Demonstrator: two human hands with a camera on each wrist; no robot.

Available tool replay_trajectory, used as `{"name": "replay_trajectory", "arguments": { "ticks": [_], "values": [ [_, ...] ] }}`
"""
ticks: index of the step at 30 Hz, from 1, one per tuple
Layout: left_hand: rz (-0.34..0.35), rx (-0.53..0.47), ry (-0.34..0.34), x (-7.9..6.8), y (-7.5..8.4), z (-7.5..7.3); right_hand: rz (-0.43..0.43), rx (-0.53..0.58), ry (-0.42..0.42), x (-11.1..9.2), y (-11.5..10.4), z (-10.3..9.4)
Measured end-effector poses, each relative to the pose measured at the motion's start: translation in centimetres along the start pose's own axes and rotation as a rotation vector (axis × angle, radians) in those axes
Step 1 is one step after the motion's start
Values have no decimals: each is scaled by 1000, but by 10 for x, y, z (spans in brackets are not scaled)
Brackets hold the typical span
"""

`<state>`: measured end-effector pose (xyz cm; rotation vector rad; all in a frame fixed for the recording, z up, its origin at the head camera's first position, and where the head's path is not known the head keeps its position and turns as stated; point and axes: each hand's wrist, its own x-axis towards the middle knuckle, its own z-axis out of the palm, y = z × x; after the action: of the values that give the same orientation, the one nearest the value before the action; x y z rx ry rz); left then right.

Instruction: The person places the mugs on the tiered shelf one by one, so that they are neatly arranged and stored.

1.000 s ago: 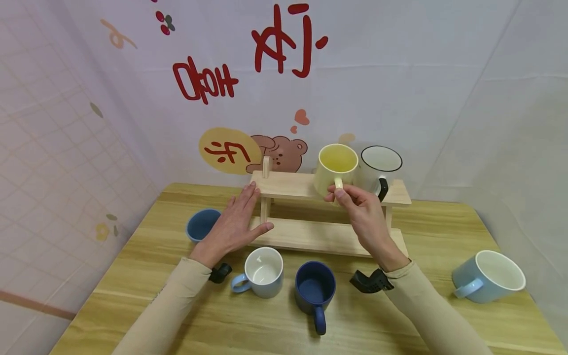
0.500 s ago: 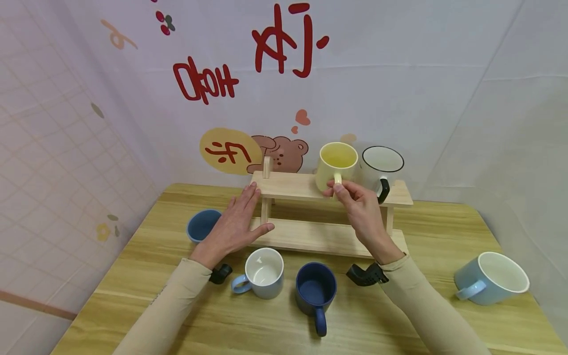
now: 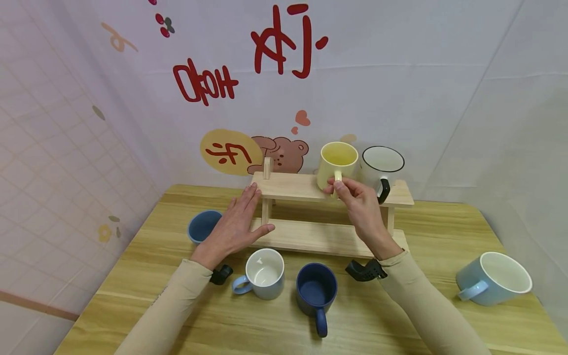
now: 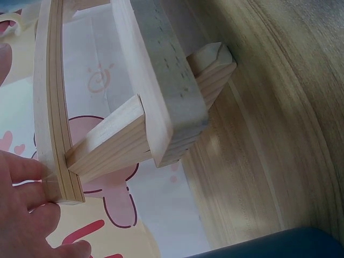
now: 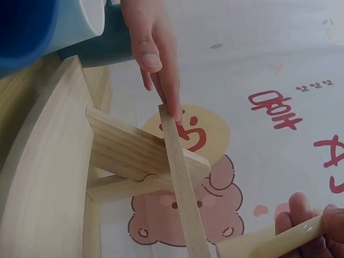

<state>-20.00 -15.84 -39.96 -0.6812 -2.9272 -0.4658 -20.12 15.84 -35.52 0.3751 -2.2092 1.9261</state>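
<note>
My right hand [image 3: 366, 209] pinches the handle of a pale yellow mug [image 3: 328, 167], which is upright at the upper board [image 3: 288, 186] of a two-tier wooden rack. In the right wrist view, the thumb and fingers close on the yellow handle [image 5: 279, 239]. Beside it on the upper board stands a white mug [image 3: 372, 172] with a black rim and black handle. My left hand [image 3: 232, 224] lies with extended fingers against the rack's left end. The left wrist view shows those fingertips [image 4: 29, 193] on the end of a board.
The lower board [image 3: 310, 234] carries no mug. In front stand a light blue mug with white inside [image 3: 268, 286] and a navy mug [image 3: 310, 308]. Another light blue mug [image 3: 483, 281] is at the right, and a blue cup [image 3: 197, 231] sits partly behind the left hand.
The yellow mug has shifted slightly toward the back, with the right hand still on its handle and the right wrist a little farther forward. The left hand has stayed in place.
</note>
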Motion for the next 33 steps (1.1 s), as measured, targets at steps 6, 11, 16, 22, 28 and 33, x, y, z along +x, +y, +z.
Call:
{"name": "replay_trajectory", "arguments": {
  "ticks": [6, 11, 16, 22, 28, 33],
  "values": [
    [2, -3, 5, 0, 0, 0, 9, -2, 9, 2, 0, 0],
    [7, 4, 8, 0, 0, 0, 16, -6, 15, 4, 2, 1],
    [8, 9, 7, 1, 0, 0, 26, -1, 13, 5, 2, 1],
    [6, 7, 5, 0, -1, 1, 34, 0, 7, 4, 6, 2],
    [10, 1, 9, -1, -1, 1, 32, -17, 9, 5, 8, 2],
    [7, -4, 0, 0, -2, 1, 35, -42, -3, 8, 8, 1]
  ]
}}
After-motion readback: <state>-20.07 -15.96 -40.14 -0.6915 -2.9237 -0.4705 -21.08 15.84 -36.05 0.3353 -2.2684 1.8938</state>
